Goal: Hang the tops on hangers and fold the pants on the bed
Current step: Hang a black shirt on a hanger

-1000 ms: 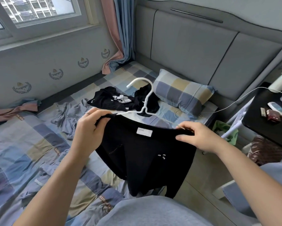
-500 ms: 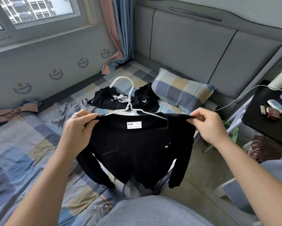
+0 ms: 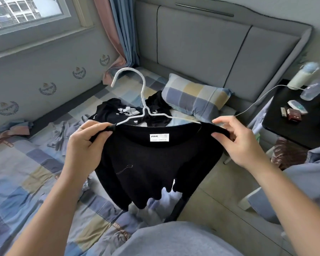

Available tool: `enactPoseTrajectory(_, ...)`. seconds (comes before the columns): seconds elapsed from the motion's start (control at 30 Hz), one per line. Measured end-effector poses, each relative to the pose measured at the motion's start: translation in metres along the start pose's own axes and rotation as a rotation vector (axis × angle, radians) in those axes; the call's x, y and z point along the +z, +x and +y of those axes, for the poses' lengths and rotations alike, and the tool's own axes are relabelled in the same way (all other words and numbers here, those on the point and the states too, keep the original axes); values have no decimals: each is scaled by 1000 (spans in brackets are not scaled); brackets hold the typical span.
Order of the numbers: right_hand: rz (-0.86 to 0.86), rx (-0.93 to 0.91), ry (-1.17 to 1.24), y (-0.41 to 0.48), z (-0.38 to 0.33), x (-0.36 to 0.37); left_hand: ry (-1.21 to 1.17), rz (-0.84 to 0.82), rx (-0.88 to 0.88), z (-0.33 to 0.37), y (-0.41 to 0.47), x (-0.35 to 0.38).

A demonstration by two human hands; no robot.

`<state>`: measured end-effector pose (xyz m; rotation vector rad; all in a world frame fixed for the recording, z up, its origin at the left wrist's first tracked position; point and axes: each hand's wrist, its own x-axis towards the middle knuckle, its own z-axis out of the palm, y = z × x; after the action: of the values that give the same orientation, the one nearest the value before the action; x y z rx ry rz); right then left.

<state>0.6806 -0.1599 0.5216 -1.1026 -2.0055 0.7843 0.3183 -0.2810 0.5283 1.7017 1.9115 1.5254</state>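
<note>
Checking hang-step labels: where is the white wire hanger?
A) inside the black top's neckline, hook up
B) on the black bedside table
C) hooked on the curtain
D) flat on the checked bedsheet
A: the white wire hanger runs into the neckline of the black long-sleeved top, hook up, while the left hand and right hand pinch the top's shoulders.

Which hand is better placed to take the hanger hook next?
Left, probably. The white hanger has its hook nearer the left hand, which grips that shoulder of the black top. The right hand pinches the far shoulder, further from the hook.
</note>
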Motion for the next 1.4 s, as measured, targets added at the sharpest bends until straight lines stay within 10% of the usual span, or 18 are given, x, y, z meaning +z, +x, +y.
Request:
enactPoseTrajectory(0.87, 187, 634, -166, -298, 35, -195, -221, -817, 230, 198, -64, 277)
enactPoseTrajectory(1.4, 695, 993, 54, -597, -42, -300, -451, -1268, 596, 476, -316, 490)
